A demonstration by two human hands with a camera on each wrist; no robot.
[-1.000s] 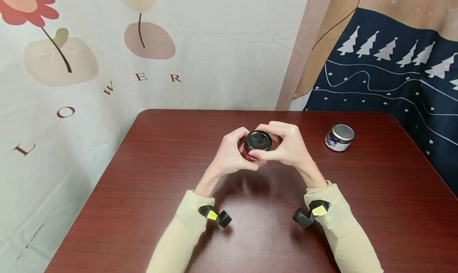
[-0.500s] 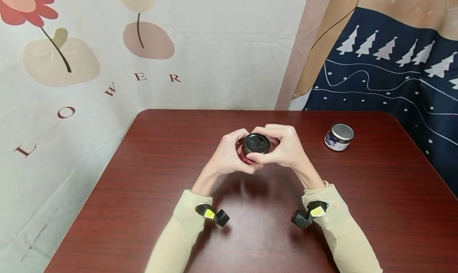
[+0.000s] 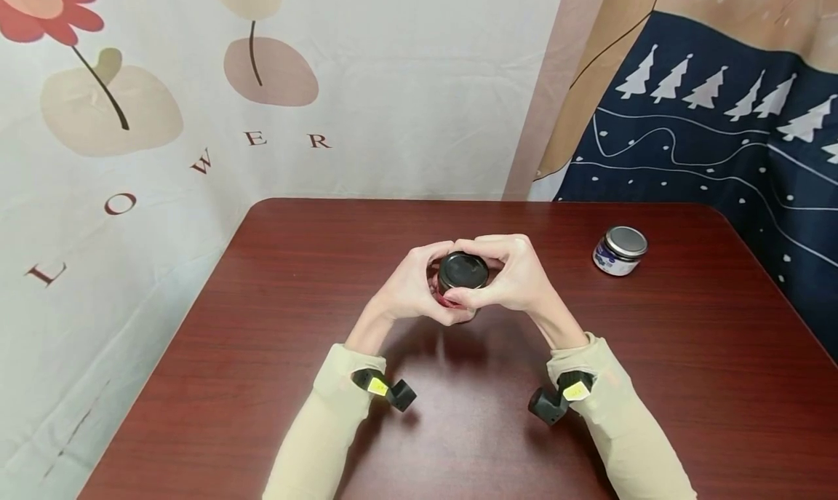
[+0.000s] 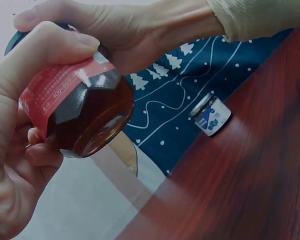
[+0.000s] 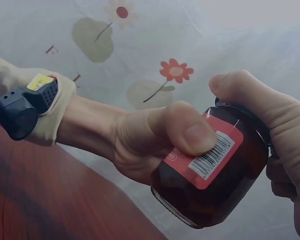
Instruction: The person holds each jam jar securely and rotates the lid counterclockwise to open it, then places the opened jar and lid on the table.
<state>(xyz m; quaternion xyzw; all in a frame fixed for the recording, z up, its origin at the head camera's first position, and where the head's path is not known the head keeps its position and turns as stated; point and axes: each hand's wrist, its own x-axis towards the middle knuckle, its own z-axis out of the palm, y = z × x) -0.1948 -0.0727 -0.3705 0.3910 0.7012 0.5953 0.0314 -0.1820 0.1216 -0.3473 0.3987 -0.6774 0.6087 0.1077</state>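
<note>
from where i sit at the far end of the link, the glass jar is up off the table, near the middle and toward its far side, caught between both hands. the left hand is wrapped round the body, thumb pressed across the red label, a full and firm-looking hold. the right hand has a narrower grip, thumb and fingers curled about the black lid. i read this as a lid-against-body grip, so to do it well i'd let the left hand be the clamp and the right the only one that turns. i'd want the right fingertips spread evenly on the rim, square to the jar, because a sideways push would tip the glass rather than twist the cap. the label looks smooth, so my worry is the body slipping under the left thumb; a deeper palm contact would help. i'd favour an upright jar, and i can't judge its exact lean through the wrist views. the second jar stands well apart at the right, out of elbow trouble.
</note>
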